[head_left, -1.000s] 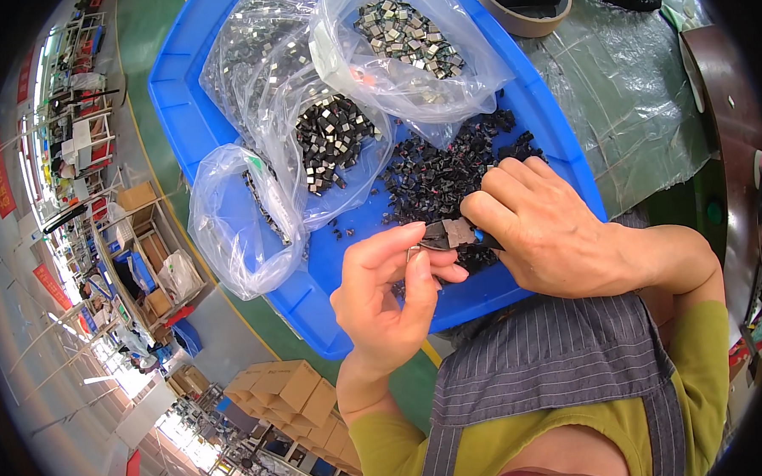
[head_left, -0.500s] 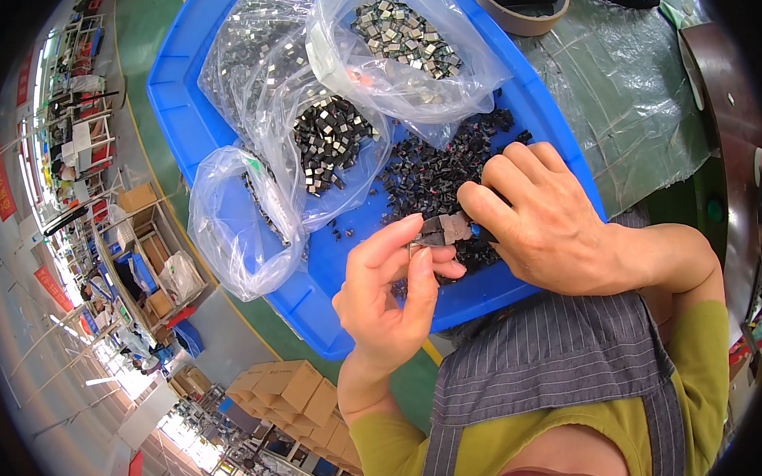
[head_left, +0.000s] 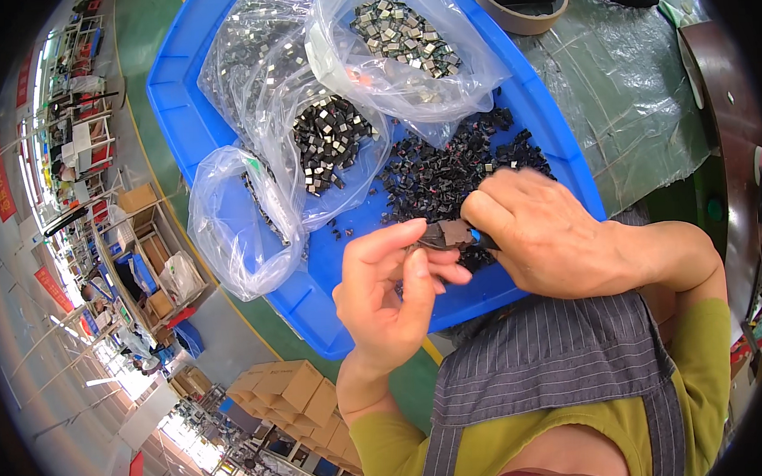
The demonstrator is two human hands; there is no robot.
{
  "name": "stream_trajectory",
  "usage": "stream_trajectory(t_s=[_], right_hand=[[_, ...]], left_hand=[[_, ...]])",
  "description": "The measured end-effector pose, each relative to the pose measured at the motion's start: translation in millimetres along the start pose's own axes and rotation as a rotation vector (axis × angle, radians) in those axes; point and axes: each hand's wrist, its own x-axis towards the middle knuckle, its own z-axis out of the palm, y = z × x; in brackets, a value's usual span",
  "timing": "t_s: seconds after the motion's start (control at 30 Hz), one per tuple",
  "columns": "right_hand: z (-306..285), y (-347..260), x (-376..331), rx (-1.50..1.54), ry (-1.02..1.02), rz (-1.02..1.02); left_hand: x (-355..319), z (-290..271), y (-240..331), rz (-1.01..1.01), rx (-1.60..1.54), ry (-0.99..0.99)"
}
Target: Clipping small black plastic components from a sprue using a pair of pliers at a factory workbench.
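Note:
My right hand (head_left: pixel 551 230) is closed round the handles of what look like pliers (head_left: pixel 457 234). A grey-brown metal head and a bit of blue grip show beyond my fist. The jaws point left at the fingertips of my left hand (head_left: pixel 391 280). There the thumb and forefinger pinch a tiny piece at the jaw tips, too small to name. Both hands hover over the near part of a blue tray (head_left: pixel 316 313). Beneath them lies a loose heap of small black parts (head_left: pixel 430 185), partly hidden by my right hand.
Clear plastic bags (head_left: pixel 228 236) in the tray hold small black-and-metal blocks (head_left: pixel 330 142) and pale-topped blocks (head_left: pixel 402 37). A round tan-rimmed container (head_left: pixel 529 19) stands beyond the tray on plastic sheeting (head_left: pixel 622 100). Cardboard boxes (head_left: pixel 290 391) are stacked at lower left.
My right fist has turned slightly and dropped a little, so its knuckles uncover more of the black heap. The tool's head has tilted. My left hand stays almost in place.

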Motion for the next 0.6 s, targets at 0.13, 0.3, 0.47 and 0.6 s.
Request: stream_trajectory(t_s=[0.13, 0.3, 0.47, 0.6], right_hand=[[0.8, 0.5, 1.2, 0.132, -0.056, 0.065], [2.7, 0.2, 2.1, 0.086, 0.067, 0.03], [1.7, 1.9, 2.6, -0.13, 0.196, -0.019], [1.5, 1.3, 4.1, -0.184, 0.22, -0.02]], left_hand=[[0.7, -5.3, -2.3, 0.022, -0.098, -0.047], [1.8, -7.7, 1.5, -0.04, -0.193, -0.051], [1.9, -8.6, 2.9, -0.049, -0.203, -0.034], [1.0, -8.9, 3.0, -0.049, -0.183, -0.037]])
